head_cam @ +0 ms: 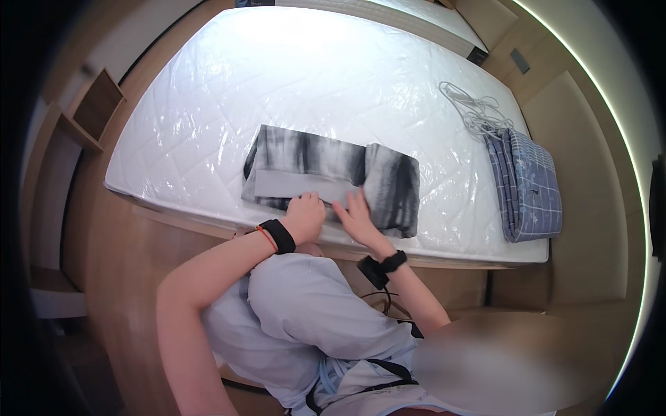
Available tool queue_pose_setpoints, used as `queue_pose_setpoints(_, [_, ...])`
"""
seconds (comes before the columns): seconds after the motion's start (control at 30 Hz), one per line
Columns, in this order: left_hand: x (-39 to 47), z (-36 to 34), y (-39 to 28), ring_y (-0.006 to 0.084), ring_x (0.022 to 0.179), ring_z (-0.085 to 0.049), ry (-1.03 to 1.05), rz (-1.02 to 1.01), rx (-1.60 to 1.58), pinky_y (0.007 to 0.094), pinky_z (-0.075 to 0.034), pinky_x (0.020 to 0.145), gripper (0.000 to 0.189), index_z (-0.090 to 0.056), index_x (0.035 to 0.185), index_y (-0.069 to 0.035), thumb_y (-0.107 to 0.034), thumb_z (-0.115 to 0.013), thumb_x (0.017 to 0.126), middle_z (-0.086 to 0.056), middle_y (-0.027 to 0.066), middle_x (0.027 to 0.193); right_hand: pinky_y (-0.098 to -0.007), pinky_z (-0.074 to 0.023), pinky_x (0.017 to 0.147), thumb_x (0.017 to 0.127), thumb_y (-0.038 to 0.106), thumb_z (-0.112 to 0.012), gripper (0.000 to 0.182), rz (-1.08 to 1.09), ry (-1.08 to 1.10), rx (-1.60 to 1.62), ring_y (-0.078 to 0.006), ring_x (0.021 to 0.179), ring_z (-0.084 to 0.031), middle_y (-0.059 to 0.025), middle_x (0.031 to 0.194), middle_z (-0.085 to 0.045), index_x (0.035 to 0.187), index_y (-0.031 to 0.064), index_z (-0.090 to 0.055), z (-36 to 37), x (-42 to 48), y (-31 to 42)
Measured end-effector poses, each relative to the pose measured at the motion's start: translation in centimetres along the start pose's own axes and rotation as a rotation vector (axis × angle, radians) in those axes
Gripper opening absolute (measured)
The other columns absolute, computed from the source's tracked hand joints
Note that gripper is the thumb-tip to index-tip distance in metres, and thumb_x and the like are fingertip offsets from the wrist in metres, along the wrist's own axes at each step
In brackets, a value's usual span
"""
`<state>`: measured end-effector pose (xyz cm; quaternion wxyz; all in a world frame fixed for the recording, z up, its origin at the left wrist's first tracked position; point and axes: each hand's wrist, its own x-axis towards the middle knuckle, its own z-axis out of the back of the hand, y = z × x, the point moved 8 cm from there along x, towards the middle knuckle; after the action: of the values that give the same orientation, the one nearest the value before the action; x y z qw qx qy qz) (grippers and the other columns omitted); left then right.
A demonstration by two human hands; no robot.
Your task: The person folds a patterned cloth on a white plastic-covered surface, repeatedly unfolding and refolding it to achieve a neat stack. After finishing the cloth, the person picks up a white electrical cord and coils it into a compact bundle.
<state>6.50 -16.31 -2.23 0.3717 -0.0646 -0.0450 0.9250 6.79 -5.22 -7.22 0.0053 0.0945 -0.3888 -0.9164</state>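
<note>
A folded garment or cloth (317, 156) in black, grey and white streaks lies near the close edge of the plastic-wrapped mattress (322, 78). A plain light-grey strip shows along its middle, and its right part is folded over as a thicker flap. At the cloth's near edge, my left hand (307, 216) rests with fingers curled; its thumb side is hidden, so a grip on the fabric cannot be made out. My right hand (359, 216), slightly blurred, touches the cloth beside the flap with fingers apart and nothing held.
On the mattress's right side lie a folded blue checked quilt (533, 184) and a loose bundle of white cable (478, 112). A padded headboard (583, 192) borders that side. Black bands circle both wrists; a small dark device (373, 271) with a cord hangs at the right one.
</note>
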Motion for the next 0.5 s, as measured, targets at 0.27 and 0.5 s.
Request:
queue_pose_setpoints(0.27, [0.1,-3.4,1.3,0.0404,0.106,-0.043,0.264,0.224,-0.126,0.0483,-0.036,0.086,0.069,-0.043,0.118,0.007,-0.046,-0.055,0.075,-0.04,0.03,0.121,-0.0584,-0.0074,0.101,0.082,0.042,-0.051,0.074,-0.278,-0.369,-0.423,-0.0372,0.132,-0.01,-0.0231,0.142,-0.013,0.133,-0.0037,-0.022,12.8,-9.3,-8.7])
queue_pose_setpoints(0.5, [1.2,-4.1,2.5,0.0493,0.117,-0.03,0.344,0.219,-0.214,0.0525,-0.021,0.099,0.082,-0.034,0.129,0.001,-0.065,-0.036,0.079,-0.033,0.034,0.126,-0.047,-0.0155,0.105,0.086,0.022,-0.049,0.054,0.024,-0.005,-0.157,-0.0288,0.131,-0.024,-0.0142,0.14,-0.027,0.133,0.0031,-0.031,8.6,-13.2,-4.1])
